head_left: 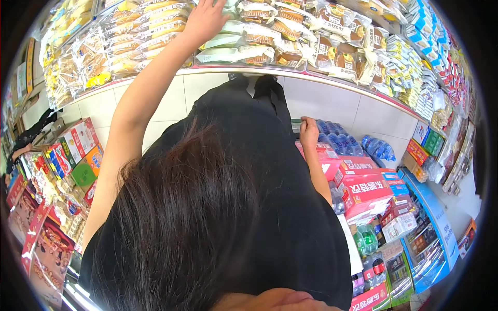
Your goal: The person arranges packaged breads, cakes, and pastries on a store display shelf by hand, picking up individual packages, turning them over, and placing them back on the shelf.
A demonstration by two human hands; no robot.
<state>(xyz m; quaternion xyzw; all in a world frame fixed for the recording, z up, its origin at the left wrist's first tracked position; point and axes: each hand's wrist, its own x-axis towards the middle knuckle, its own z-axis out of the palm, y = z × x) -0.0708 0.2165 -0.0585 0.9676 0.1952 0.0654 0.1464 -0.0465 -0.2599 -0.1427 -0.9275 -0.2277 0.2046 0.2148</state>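
My left hand [207, 19] reaches out over the shelf display, its fingers stretched and resting on or just above packs of wrapped cakes [223, 44] in pale green wrapping. Its fingertips come close to the top edge of the view. Beside it, to the right, lie clear packs of brown cakes [262, 35]. Low at my right side, my right hand [309, 130] has its fingers curled. A small flat greenish edge shows by those fingers, and I cannot make out whether they hold it. Below that hand are red-and-pink drink cartons [327, 158].
Bagged bread rolls [129, 39] fill the shelf's left part, and brown-wrapped cakes [342, 46] the right. The shelf edge [244, 70] runs across before me. Shrink-wrapped bottles [337, 137] stand on the tiled floor [327, 101] at right; stacked boxes [80, 140] stand at left.
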